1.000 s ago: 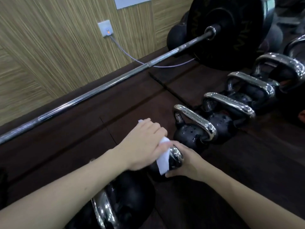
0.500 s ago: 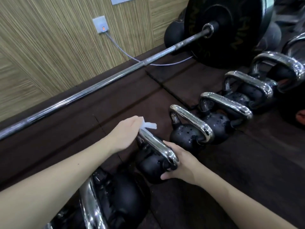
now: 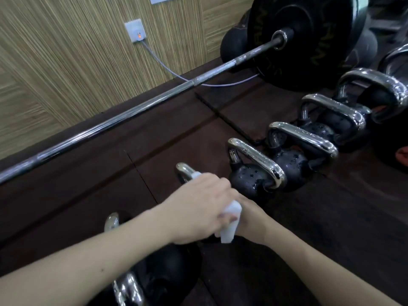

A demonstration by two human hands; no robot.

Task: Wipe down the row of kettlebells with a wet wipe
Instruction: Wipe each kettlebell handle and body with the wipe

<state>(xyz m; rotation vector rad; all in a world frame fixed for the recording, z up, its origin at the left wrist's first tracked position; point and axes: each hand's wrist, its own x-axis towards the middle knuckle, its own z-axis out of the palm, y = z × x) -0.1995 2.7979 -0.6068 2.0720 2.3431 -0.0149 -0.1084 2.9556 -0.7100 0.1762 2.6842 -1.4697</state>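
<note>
1. Kettlebells: black, pebbled round bodies with polished chrome loop handles, in a row on the dark rubber floor (image 3: pixel 331 217).
2. Left hand (image 3: pixel 198 208) grip closed around a white wet wipe (image 3: pixel 229 226), over the handle (image 3: pixel 184 171) of one kettlebell.
3. Right hand (image 3: pixel 249 217) partly hidden behind the left; grip cannot be told.
4. Neighbouring kettlebell (image 3: pixel 251 175) is beaded with droplets.

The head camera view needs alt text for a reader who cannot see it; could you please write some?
A person's left hand rubs a white wet wipe along a kettlebell's chrome handle while the right hand steadies it. More kettlebells line the dark floor mat, beside a loaded barbell.
</note>
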